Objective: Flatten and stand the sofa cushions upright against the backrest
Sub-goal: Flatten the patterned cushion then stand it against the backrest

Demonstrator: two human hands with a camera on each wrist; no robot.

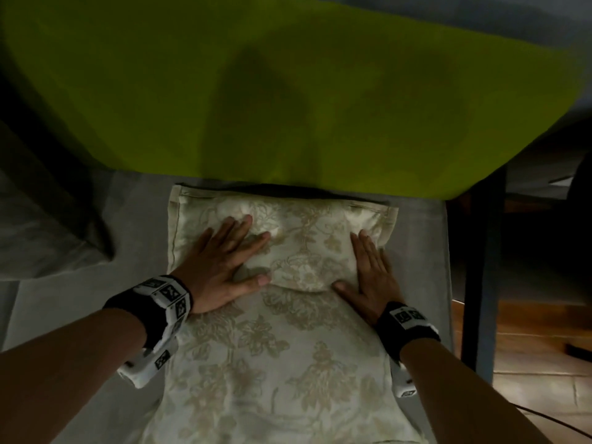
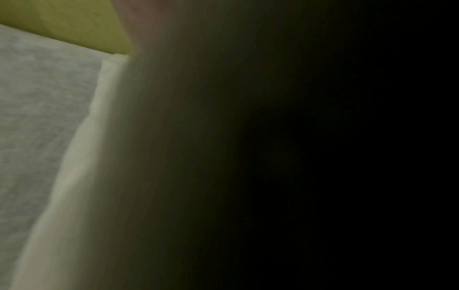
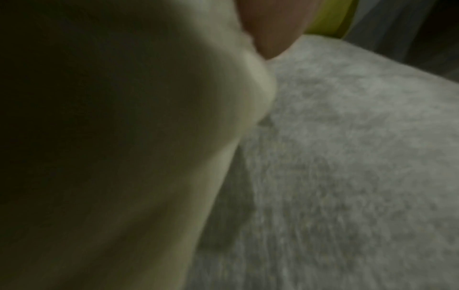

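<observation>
The left hand (image 1: pixel 224 267) and right hand (image 1: pixel 371 274) press flat, fingers straight, on the cream floral cushion (image 1: pixel 288 363) before the green backrest (image 1: pixel 288 107); both wrist views are blurred.

surface: grey sofa seat (image 1: pixel 419 251) | on it: cream floral cushion (image 1: pixel 272 347), lying flat

Both hands (image 1: pixel 224 264) (image 1: pixel 371 277) flat, fingers straight

home: sofa (image 1: pixel 426 238), patterned cushion (image 1: pixel 288 347)
</observation>
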